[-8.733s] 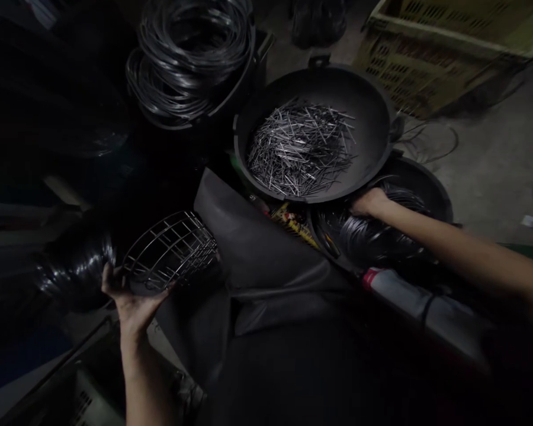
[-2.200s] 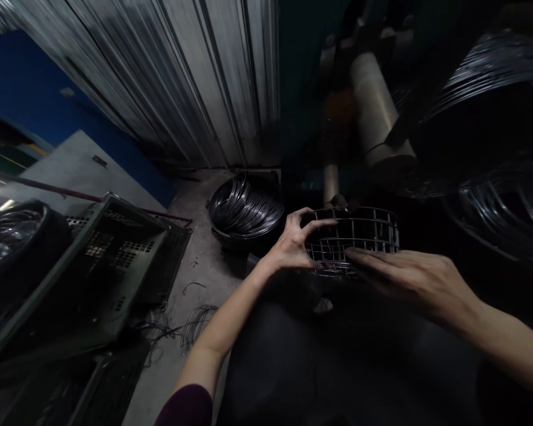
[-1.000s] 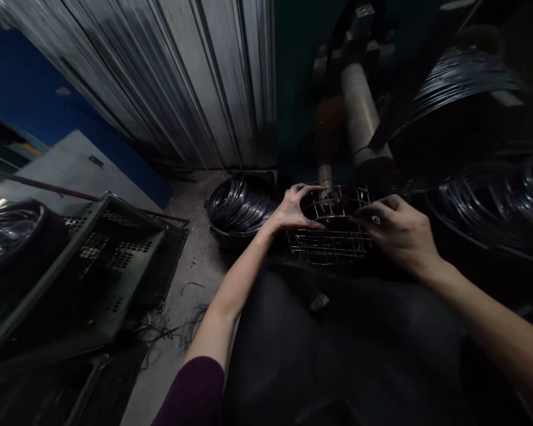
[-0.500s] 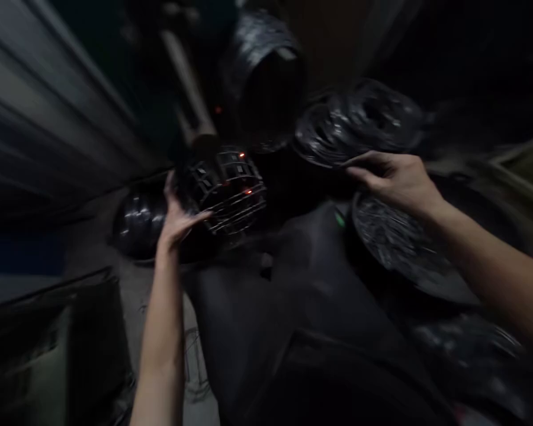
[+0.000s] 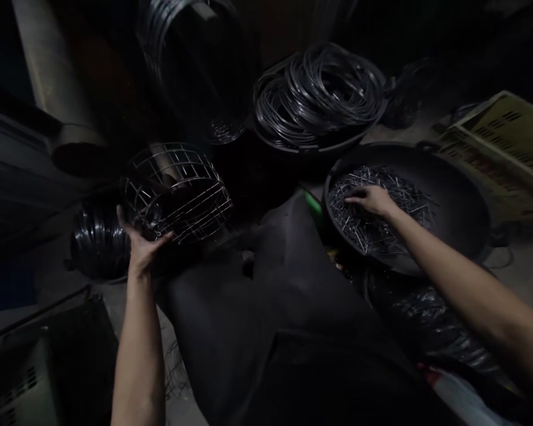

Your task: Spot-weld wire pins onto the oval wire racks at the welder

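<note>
A round wire cage [image 5: 190, 219] of thin metal rods stands at left centre, its open side facing me. My left hand [image 5: 142, 245] grips its near lower edge, thumb on the rods and the fingers partly hidden behind. On the right, my right hand [image 5: 373, 201] is over a pile of short wire pieces [image 5: 395, 222], its thumb and fingertips close together in a pinch. Whether a piece is between them is too dark to see. A wide dark pan [image 5: 459, 198] contains the pile.
Coils of wire [image 5: 328, 89] lie in another pan behind. A larger upright coil [image 5: 153, 35] stands at the back. Dark rounded coils [image 5: 100, 236] sit left of the cage. A yellow crate [image 5: 510, 136] is far right, a green crate [image 5: 31, 378] lower left. Dark cloth [image 5: 293, 296] covers my lap.
My right hand has come down from beside the wire coils to the short wire pieces in the pan. My left hand stays on the cage. The view has swung rightward and is sharper.
</note>
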{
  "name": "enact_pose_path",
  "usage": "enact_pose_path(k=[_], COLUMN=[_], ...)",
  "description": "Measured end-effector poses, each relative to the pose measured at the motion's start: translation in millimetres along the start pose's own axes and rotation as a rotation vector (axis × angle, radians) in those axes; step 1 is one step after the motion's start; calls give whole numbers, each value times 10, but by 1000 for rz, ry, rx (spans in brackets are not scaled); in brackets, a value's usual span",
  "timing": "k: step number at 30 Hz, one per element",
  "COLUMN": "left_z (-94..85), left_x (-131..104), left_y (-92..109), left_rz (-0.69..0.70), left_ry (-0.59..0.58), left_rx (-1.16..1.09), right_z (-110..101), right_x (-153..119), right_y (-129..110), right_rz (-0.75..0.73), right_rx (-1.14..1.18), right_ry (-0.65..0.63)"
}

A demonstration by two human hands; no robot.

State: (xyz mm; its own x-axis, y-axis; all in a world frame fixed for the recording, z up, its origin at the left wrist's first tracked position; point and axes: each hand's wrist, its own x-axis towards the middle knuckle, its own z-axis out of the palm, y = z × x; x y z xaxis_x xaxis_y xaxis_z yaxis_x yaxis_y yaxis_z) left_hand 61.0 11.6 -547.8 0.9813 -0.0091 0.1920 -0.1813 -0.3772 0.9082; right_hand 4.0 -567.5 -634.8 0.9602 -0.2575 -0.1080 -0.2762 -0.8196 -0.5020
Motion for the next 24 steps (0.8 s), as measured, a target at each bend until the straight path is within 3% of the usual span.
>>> enact_pose_path(k=[3,6,10,15,19,24], left_z=[28,42,53,94,48,-15], left_x=[9,24,35,26,-132,-494], left_y=[19,-12,-28,29,57,98], left_rz=[-1,8,63,127,105,94], left_ry=[22,54,64,86,110,121], left_rx=[-7,-33,-14,-22,-34,-77], right_z=[72,123,-39,-183,-14,172], right_x=[6,-6,-130,-395,-465,-481], right_y=[30,9,27,119,149,109], right_rz=[122,234,260,219,237,190], right_rx=[163,246,258,216,206,69], right_ry=[0,133,260,116,42,53])
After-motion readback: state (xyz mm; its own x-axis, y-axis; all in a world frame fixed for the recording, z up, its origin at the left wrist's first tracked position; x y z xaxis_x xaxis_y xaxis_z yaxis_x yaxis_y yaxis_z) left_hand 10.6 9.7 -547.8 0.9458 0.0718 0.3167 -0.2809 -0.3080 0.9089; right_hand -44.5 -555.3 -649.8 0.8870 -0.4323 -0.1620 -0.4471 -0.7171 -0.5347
